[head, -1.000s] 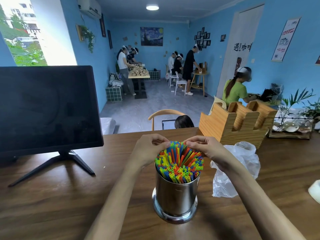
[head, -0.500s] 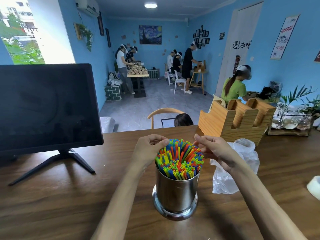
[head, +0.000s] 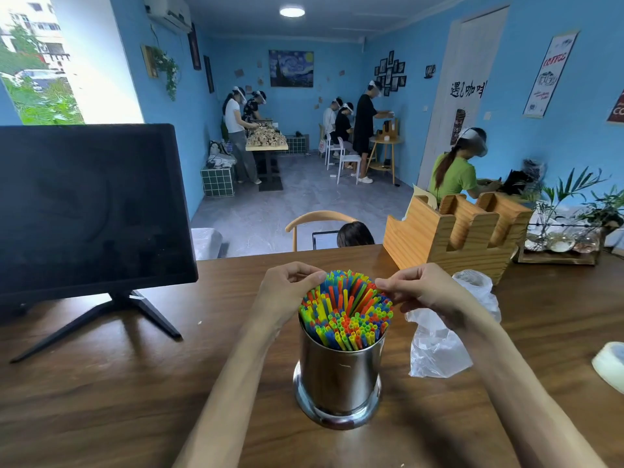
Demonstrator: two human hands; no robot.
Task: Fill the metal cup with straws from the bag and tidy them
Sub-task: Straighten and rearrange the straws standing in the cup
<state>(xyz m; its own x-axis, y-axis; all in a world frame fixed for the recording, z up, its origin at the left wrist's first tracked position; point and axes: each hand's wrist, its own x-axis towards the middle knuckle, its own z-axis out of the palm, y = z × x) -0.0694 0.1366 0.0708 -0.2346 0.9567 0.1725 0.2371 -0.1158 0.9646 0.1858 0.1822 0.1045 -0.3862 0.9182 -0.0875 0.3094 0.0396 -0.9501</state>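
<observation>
- The metal cup (head: 339,373) stands upright on the wooden counter (head: 101,383), packed with colourful plastic straws (head: 346,312) that fan out above its rim.
- The left hand (head: 287,292) curls its fingers against the bundle's left edge; the right hand (head: 422,292) pinches straw tips at the right edge.
- The clear plastic bag (head: 439,346) lies crumpled just right of the cup, apparently emptied.
- The straws are likely light, slick and easily kinked, so gathering them from both sides near the tops suits better than squeezing hard.
- The cup looks rigid and smooth; its flared base should keep it steady.
</observation>
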